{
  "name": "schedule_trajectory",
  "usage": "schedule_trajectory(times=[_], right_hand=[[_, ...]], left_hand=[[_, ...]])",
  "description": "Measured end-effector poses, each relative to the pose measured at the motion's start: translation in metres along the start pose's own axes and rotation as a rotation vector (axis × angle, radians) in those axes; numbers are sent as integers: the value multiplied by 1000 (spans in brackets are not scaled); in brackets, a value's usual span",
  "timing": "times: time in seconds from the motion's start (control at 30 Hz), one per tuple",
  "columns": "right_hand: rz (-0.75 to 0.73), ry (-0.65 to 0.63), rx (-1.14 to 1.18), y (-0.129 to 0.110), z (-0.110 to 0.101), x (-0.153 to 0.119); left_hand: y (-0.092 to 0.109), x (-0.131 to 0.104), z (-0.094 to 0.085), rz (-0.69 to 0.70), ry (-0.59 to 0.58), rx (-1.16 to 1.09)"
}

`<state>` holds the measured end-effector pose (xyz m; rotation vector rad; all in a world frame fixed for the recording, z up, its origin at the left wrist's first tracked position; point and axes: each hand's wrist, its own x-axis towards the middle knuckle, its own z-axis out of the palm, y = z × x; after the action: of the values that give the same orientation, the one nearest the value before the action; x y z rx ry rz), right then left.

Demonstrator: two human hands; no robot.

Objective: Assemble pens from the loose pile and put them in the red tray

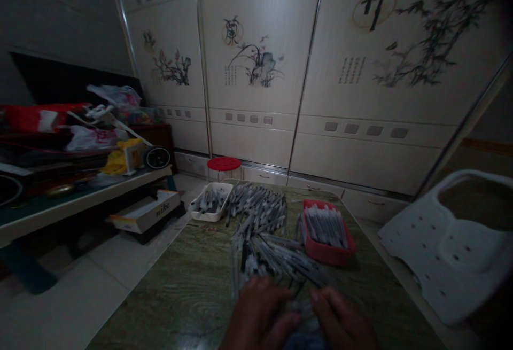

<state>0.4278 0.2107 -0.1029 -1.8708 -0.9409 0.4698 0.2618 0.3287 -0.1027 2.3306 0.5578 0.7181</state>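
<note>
Here, at bottom centre, the left hand (258, 310) and right hand (340, 318) were just apart, grip too blurred to tell; pens (260, 207) lay heaped mid-frame, presumably for easy reach.

Pens (260, 208) block ahead; near left tabletop (176, 280) is passable.

One head-worn view looks forward and down along a greenish, wood-grained table (180, 280), the wearer's bare left hand (258, 311) and bare right hand (342, 320) closest at the bottom edge, tall cream sliding doors (256, 144) facing it beyond.
</note>
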Motion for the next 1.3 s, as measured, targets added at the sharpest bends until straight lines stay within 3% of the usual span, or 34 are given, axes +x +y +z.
schedule_trajectory(times=[0.13,0.2,0.33,0.43,0.6,0.83,1.0,1.13,1.23,1.3], right_hand=[[129,57,43,6,-18,7],[153,95,41,8,-27,10],[172,86,50,12,-35,12],[175,38,42,14,-37,12],[211,80,144,11,-37,11],[188,164,114,4,-35,8],[213,146,166,-2,-36,6],[187,180,147,-2,-39,7],[188,168,181,0,-38,7],[214,142,229,-2,-36,6]], left_hand=[[-18,-2,-24,-214,286,-33],[-28,-2,-34,-310,358,45],[-36,-4,-45,-382,265,239],[-27,-3,-45,-373,126,333],[-9,1,-40,-377,-3,450],[-10,6,-31,-367,-25,530],[-20,6,-29,-317,-11,545],[-25,5,-32,-270,140,381],[-21,7,-33,-279,331,-14],[-16,8,-33,-410,468,-366]])
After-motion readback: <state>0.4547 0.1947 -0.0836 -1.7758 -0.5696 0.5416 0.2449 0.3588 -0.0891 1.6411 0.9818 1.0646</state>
